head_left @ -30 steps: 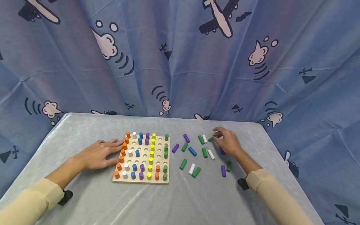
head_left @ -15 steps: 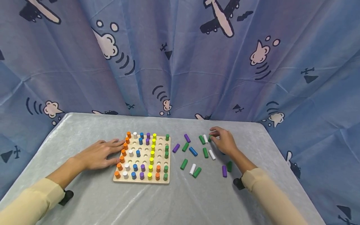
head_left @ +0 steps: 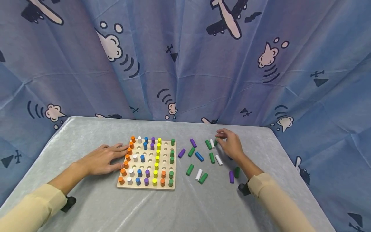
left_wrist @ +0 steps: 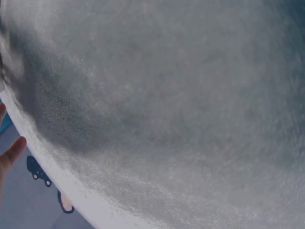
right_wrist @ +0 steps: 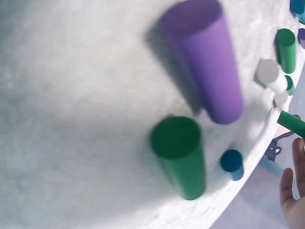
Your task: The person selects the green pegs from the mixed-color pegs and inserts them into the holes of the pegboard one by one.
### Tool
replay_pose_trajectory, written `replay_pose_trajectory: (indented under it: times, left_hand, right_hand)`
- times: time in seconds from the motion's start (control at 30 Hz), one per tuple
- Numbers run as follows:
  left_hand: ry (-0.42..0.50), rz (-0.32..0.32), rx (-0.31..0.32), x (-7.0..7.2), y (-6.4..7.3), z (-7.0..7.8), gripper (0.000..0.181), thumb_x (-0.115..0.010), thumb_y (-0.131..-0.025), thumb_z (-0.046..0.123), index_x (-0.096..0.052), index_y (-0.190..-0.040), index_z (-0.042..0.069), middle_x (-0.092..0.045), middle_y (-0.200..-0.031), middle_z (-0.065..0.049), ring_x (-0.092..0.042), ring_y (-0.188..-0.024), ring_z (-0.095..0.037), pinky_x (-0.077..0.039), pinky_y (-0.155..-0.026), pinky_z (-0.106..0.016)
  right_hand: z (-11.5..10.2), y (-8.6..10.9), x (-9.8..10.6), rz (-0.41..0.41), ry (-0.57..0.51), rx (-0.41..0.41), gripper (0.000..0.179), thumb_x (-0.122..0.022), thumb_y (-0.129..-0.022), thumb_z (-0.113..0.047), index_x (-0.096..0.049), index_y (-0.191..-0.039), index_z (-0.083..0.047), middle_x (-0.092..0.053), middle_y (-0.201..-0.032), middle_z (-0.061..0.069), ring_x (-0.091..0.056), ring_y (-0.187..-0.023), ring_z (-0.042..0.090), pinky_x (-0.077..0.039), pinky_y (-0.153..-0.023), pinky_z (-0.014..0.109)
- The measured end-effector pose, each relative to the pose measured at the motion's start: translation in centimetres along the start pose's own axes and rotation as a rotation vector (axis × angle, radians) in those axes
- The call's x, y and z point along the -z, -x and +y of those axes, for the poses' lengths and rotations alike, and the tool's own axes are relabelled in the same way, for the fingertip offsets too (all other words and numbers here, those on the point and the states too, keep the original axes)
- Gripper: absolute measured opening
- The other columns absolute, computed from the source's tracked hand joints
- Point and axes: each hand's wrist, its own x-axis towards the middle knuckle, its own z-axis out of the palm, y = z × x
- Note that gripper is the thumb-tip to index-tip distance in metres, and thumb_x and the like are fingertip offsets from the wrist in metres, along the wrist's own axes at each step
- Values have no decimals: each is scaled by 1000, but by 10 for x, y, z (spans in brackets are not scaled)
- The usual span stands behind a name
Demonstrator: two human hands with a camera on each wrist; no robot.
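Note:
My left hand (head_left: 102, 159) rests on the cloth, its extended fingertips touching the left edge of a wooden pegboard (head_left: 146, 186). Colored pegs stand upright in columns on the board: orange, white, blue, purple, yellow and green. Beyond the loose pegs, my right hand (head_left: 232, 145) pinches a green peg (right_wrist: 291, 123) at its fingertips, tilted in the right wrist view. In the head view the fingers partly cover that peg. Beside it lie a white peg (head_left: 212, 143) and another green peg (head_left: 208, 144). Only fingertips (left_wrist: 17, 147) of the left hand show in the left wrist view.
Several loose pegs lie right of the board, among them a blue peg (head_left: 199, 156), a white peg (head_left: 198, 174) and a purple peg (head_left: 231, 177). A grey cloth (head_left: 185, 209) covers the table. A blue patterned curtain (head_left: 185, 58) hangs behind.
My right hand has shifted slightly left with the green peg at its fingertips, close to the white peg. My left hand stays at the board's edge.

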Motion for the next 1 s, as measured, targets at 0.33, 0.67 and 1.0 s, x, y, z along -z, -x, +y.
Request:
replay_pose_trajectory:
  times: [0.33, 0.67, 1.0]
  left_hand:
    - [-1, 13, -7, 0, 2, 0, 65, -51, -99, 53, -54, -144, 7, -45, -153, -11, -40, -140, -38, -39, -101, -63]
    - [-3, 16, -15, 0, 2, 0, 65, -51, -99, 54, -54, -144, 7, -45, -153, -10, -41, -139, -39, -39, -100, -63]
    - [-12, 15, -8, -2, 0, -1, 65, -52, -99, 53, -53, -144, 7, -44, -153, -10, -41, -140, -38, -39, -100, -63]
  right_hand:
    - [-23, -6, -3, -9, -71, 76, 30, -73, -89, -3, -66, -119, -1, -75, -102, 12, -70, -96, 29, -50, -82, 47]
    - [-54, -7, -20, -50, -95, 179, 32, -76, -88, -6, -67, -118, -3, -76, -100, 8, -70, -90, 24, -52, -78, 46]
    - [-84, -7, -42, -119, -112, 186, 31, -74, -90, -8, -67, -119, -5, -76, -101, 4, -69, -91, 19, -51, -80, 43]
